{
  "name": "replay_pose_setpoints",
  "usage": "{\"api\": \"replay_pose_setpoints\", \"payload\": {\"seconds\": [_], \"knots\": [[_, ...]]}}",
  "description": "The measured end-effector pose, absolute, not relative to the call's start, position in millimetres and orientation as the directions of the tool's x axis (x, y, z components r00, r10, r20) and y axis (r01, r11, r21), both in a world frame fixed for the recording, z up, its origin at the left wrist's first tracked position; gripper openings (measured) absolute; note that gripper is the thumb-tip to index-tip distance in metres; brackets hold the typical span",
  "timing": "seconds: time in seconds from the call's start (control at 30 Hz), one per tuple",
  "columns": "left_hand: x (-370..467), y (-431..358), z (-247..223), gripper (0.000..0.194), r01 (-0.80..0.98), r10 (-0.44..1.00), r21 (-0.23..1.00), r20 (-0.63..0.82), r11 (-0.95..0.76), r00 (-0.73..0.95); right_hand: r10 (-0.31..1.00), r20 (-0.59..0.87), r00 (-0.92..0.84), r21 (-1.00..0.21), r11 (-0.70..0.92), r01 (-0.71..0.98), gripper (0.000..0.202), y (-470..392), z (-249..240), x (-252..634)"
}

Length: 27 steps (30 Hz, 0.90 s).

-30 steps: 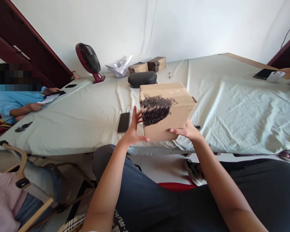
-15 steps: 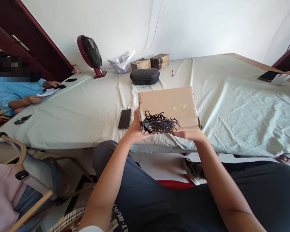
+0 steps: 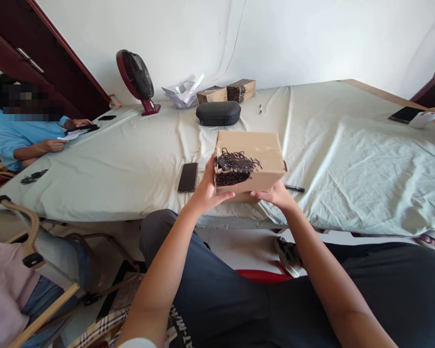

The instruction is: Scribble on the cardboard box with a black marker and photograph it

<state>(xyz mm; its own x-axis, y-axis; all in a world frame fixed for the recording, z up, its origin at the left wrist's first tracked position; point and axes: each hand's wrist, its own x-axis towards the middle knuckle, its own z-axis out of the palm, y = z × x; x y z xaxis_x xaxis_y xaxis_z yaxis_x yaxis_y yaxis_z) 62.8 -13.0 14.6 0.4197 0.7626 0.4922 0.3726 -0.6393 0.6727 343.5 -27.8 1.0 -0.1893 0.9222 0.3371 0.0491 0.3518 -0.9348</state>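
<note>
A brown cardboard box [image 3: 266, 152] with black scribbles on its left part is held between both hands near the table's front edge. My left hand [image 3: 208, 191] grips its left side, thumb along the lower front. At the lower right, my right hand [image 3: 275, 194] supports the box, its thumb in front and its other fingers mostly hidden. A black marker [image 3: 295, 188] lies on the cloth just right of my right hand. Left of the box is a dark phone [image 3: 187, 177]. Behind the box sits a black oval case [image 3: 218, 113].
The cloth-covered table [image 3: 348, 159] bears a red fan [image 3: 137, 79], a white basket [image 3: 183, 95], two more boxes [image 3: 241, 90] and a small pen [image 3: 260, 109]. At the left, a person in blue [image 3: 18, 137] holds papers. A chair [image 3: 54, 251] stands at lower left.
The box has tipped toward me and come slightly lower, showing more of its front face. Both thumbs now show at its lower front, and the marker has come into view beside my right hand.
</note>
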Motion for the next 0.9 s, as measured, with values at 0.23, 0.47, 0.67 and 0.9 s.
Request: {"api": "replay_pose_setpoints", "payload": {"seconds": [0.23, 0.47, 0.67, 0.9], "knots": [[58.4, -4.3, 3.0, 0.118, 0.341, 0.647, 0.55, 0.658, -0.762, 0.385, 0.941, 0.299, -0.159, -0.954, 0.298, -0.028, 0.108, -20.8, -24.0, 340.6], [60.3, -6.5, 11.7, 0.09, 0.331, 0.548, 0.45, 0.772, -0.829, 0.322, 0.941, 0.298, -0.16, -0.947, 0.312, 0.073, 0.115, -20.0, -37.3, 339.7], [59.3, -11.3, 23.8, 0.067, 0.362, 0.472, 0.352, 0.817, -0.863, 0.332, 0.935, 0.314, -0.166, -0.94, 0.33, 0.08, 0.12, -21.7, -45.0, 335.3], [53.4, -12.4, 30.5, 0.048, 0.433, 0.469, 0.309, 0.818, -0.847, 0.333, 0.927, 0.333, -0.174, -0.927, 0.356, 0.121, 0.124, -17.8, -61.7, 332.8]]}}
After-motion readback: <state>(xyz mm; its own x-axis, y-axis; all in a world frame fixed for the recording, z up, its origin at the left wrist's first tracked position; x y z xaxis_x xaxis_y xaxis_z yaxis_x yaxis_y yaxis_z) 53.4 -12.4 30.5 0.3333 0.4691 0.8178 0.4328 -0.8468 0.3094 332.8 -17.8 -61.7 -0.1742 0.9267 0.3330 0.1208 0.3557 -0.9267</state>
